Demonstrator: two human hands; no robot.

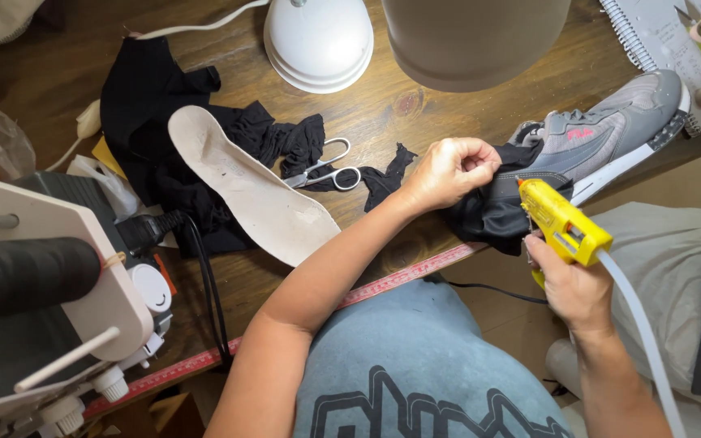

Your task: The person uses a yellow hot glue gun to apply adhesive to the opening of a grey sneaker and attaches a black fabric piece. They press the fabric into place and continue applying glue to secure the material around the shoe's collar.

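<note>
Left grip (448,172): I clamp it on black cloth lining (488,215) at the grey sneaker (602,134).
Right grip (574,288): I clamp it on the yellow plastic glue gun (563,223), nozzle touching the cloth.

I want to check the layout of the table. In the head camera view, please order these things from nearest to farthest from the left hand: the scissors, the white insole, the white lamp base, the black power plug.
From the left hand:
1. Scissors, just to its left on the black cloth.
2. White insole, farther left, lying diagonally.
3. White lamp base, at the table's top edge.
4. Black power plug, far left beside the machine.
</note>
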